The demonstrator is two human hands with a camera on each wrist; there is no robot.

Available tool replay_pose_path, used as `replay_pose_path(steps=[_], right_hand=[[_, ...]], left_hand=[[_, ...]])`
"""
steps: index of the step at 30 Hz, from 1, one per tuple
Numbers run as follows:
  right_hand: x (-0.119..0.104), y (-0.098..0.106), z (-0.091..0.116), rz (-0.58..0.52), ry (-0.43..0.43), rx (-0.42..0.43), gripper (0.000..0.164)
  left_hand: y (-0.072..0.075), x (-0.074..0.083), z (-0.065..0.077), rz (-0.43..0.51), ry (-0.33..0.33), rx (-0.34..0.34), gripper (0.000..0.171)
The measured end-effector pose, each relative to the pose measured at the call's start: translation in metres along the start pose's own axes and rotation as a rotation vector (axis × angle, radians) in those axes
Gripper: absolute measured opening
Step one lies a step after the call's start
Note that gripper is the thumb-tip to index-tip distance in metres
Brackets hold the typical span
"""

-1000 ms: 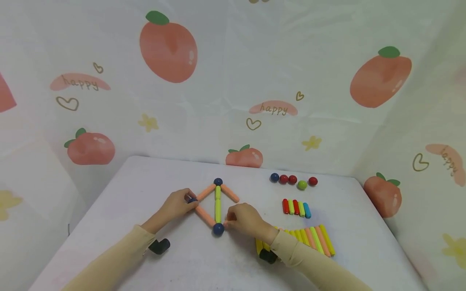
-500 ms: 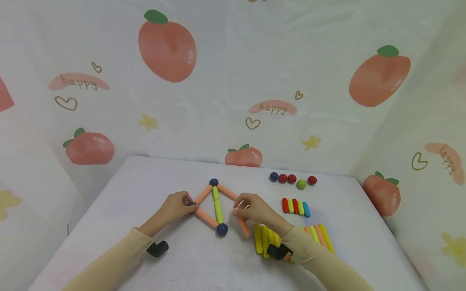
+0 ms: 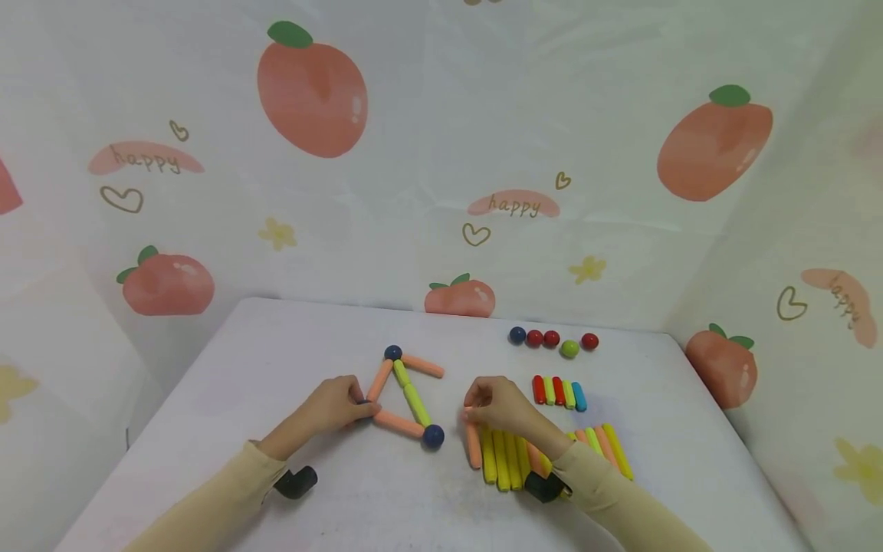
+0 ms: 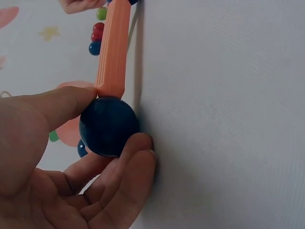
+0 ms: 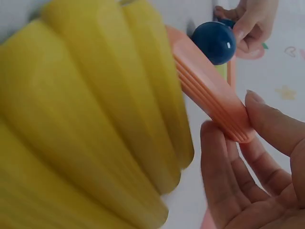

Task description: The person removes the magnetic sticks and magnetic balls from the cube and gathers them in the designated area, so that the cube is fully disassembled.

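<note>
My left hand [image 3: 336, 405] pinches a dark blue ball [image 4: 108, 126] between thumb and fingers at the left corner of a stick-and-ball shape. Two orange sticks run from that ball, one to the far blue ball [image 3: 393, 353] and one to the near blue ball [image 3: 433, 436]. Two short lime sticks [image 3: 416, 404] in line join those two balls. Another orange stick [image 3: 424, 366] points right from the far ball, its outer end free. To the right of the shape, my right hand [image 3: 507, 406] pinches one end of a loose orange stick [image 5: 214, 90], apart from the shape.
A row of yellow, orange and lime sticks [image 3: 501, 460] lies under my right wrist. Behind it are short red, lime and blue sticks [image 3: 559, 391]. Loose balls [image 3: 552, 338] in blue, red and green stand near the back edge. A patterned cloth hangs behind the table.
My right hand has moved right with the orange stick, away from the near ball to beside the yellow sticks. The shape has turned, its near ball shifting right, while my left hand keeps its ball.
</note>
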State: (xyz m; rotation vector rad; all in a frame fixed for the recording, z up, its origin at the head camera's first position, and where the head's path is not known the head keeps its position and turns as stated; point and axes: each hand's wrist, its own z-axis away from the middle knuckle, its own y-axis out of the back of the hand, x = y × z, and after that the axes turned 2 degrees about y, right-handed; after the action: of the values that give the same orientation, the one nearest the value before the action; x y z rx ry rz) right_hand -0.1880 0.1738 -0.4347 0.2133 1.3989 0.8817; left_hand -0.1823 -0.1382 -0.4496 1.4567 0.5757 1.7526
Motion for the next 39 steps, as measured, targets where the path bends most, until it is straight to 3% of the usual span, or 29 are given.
replay_pose_path(steps=[6,18,24,31,35,39], right_hand=[[0.005,0.001,0.001,0.071,0.049,-0.014,0.012],[0.012,0.0,0.002,0.116,0.056,-0.052,0.014],[0.014,-0.001,0.003,0.152,0.1,-0.058,0.015],[0.003,-0.005,0.009,0.168,0.147,-0.013,0.017],[-0.009,-0.014,0.011,0.157,0.174,-0.038,0.023],[-0.017,-0.026,0.011,0.227,0.161,-0.054,0.031]], left_hand=[[-0.003,0.001,0.005,0.017,0.01,-0.03,0.037],[-0.007,0.006,0.014,-0.02,0.001,-0.015,0.042],[-0.007,0.006,0.014,-0.05,-0.016,-0.009,0.044],[0.004,0.001,-0.005,-0.026,0.003,0.039,0.042],[0.01,0.001,-0.024,0.03,-0.015,0.049,0.051],[0.01,0.003,-0.043,0.104,-0.03,0.04,0.059]])
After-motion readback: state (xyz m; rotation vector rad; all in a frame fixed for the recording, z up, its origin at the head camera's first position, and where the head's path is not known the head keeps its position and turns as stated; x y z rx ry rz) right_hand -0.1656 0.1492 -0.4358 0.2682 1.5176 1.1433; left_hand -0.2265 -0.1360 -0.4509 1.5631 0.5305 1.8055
